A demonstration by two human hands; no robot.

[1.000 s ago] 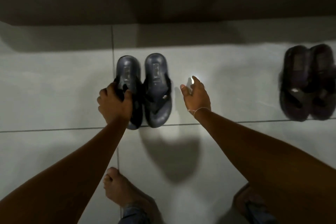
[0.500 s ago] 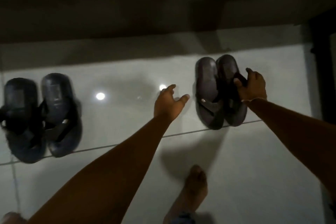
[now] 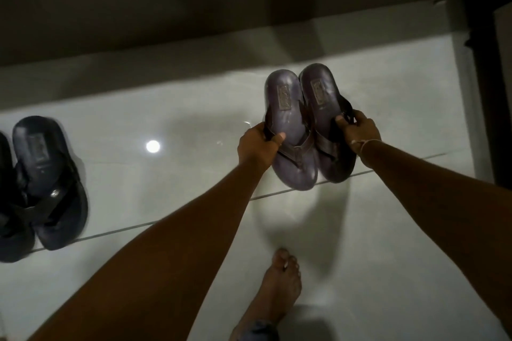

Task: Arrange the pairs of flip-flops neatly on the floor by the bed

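Both hands hold a brown pair of flip-flops side by side near the bed base (image 3: pixel 194 8), heels toward the bed and toes toward the person. The left hand (image 3: pixel 256 147) grips the left flip-flop (image 3: pixel 291 130) at its outer edge, thumb lying over the sole and the other fingers wrapped under the strap. The right hand (image 3: pixel 358 133) clasps the right flip-flop (image 3: pixel 324 97) at its outer strap, thumb pressed on the sole's rim. The two soles touch along their inner edges, and their toe ends lie over a grout line in the pale tiled floor (image 3: pixel 166 188); whether they rest on the tiles or are lifted just off them cannot be told. Well to the left, a dark pair (image 3: pixel 47 183) sits on the floor, also heel to the bed, its left shoe cut off by the frame edge and blurred. A round light glare (image 3: pixel 153 146) shines on the tile between the two pairs. A bare foot (image 3: pixel 279 285) stands on the floor below the brown pair. A dark post (image 3: pixel 482 63) rises at the right edge
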